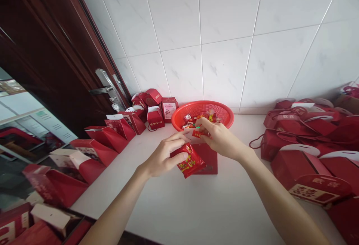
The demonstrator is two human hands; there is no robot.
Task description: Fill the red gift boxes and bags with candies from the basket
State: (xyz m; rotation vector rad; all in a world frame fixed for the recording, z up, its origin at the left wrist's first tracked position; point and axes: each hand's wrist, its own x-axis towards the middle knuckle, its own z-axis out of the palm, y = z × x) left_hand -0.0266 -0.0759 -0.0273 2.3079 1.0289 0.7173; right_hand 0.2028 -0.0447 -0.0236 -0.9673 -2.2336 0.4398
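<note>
My left hand [164, 154] is closed on a shiny red snack packet [192, 163] with yellow lettering, its thumb lying across the wrapper. Behind the packet stands a dark red gift box [211, 160], partly covered by my hands. My right hand [223, 137] pinches a small red candy packet [197, 133] over the box, close to the near side of a red plastic basket [228, 115]. Assorted wrapped candies [188, 117] lie in the basket, some hidden by my right hand.
Red gift boxes [101, 144] line the left side of the white table [168, 207], with small ones [155, 117] at the back. Many more red boxes [305, 170] crowd the right side. A tiled wall [224, 73] rises behind, and a dark door [64, 50] with a handle stands left.
</note>
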